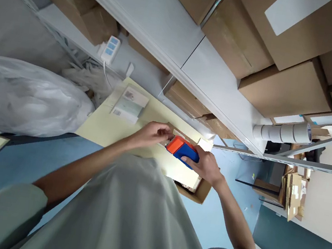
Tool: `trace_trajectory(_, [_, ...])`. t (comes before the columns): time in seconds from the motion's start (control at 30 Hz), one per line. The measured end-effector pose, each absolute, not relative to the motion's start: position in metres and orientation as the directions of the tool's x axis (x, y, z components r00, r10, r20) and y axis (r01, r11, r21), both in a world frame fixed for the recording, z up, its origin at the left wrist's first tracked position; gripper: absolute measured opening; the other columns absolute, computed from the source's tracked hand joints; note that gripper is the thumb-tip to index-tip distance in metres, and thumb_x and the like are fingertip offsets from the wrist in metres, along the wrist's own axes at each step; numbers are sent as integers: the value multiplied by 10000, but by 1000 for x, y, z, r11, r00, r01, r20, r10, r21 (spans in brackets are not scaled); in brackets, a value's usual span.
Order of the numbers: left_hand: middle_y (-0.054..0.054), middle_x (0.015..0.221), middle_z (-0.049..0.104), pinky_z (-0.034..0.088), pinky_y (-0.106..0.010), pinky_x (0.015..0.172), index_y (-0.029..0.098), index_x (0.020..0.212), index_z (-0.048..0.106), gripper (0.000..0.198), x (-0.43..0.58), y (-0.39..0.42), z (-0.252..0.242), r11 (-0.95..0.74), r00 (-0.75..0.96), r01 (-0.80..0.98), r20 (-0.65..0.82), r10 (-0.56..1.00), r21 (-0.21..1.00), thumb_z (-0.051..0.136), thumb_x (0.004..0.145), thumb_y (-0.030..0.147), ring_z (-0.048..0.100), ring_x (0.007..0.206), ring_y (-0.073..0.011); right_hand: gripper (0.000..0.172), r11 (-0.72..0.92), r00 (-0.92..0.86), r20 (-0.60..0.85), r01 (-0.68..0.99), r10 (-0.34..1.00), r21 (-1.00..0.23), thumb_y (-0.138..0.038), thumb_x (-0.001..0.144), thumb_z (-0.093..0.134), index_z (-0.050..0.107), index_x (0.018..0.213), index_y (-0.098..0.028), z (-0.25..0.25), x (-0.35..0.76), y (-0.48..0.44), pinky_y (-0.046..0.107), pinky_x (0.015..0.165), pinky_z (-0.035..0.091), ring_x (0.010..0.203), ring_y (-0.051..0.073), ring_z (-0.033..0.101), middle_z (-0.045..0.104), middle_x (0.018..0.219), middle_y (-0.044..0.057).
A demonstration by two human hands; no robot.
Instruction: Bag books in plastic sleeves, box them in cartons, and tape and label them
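My right hand (207, 164) is wrapped round a blue and orange label gun (181, 149), held over the pale yellow tabletop (99, 122). The gun's orange end points left, towards my left hand (153, 134). That hand is closed in a pinch right by the orange end, and what its fingertips hold is too small to make out. A small brown cardboard piece (170, 128) lies partly hidden behind the gun and fingers. On the table to the left rests a flat white and pale green package (130, 104) with a barcode.
An open cardboard box (202, 192) sits below the table's right end. A grey shelf (214, 64) crosses behind, stacked with cartons (286, 87) and white tape rolls (282, 132). At left are a filled plastic bag (27, 97) and a white power strip (111, 50) with its cord.
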State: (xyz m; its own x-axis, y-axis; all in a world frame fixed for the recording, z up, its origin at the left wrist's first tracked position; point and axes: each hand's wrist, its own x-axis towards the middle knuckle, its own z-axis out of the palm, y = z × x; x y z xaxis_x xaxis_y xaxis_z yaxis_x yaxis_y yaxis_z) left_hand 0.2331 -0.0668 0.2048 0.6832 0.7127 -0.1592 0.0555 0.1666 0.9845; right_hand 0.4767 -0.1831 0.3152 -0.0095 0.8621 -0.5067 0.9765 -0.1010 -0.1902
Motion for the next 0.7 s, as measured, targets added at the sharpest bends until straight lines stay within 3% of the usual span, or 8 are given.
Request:
trace_trajectory(0.17, [-70, 948, 828, 627, -381, 867, 201, 896, 826, 410, 225, -75, 175, 396, 725, 56, -310, 615, 917, 837, 760, 587, 770, 920, -264, 529, -205, -30, -675, 942, 737, -266, -743, 1033, 628, 710, 1191, -245, 339, 464, -165, 314, 741, 487, 846, 241, 747, 797, 941, 46])
trace_trajectory(0.43, [-76, 876, 802, 566, -329, 755, 178, 916, 832, 568, 202, -56, 124, 511, 632, 50, -423, 649, 858, 875, 722, 710, 709, 824, -226, 597, -431, 137, -823, 892, 552, -140, -824, 953, 654, 672, 926, -229, 385, 478, -136, 284, 582, 436, 640, 185, 696, 753, 762, 16])
trace_trajectory(0.7, [-57, 740, 703, 469, -315, 631, 173, 796, 772, 545, 232, -49, 65, 647, 622, -41, -487, 613, 762, 944, 642, 667, 629, 695, -196, 590, -335, 200, -793, 942, 575, -5, -795, 978, 651, 623, 830, -225, 372, 442, -91, 286, 564, 412, 664, 188, 698, 745, 771, 36])
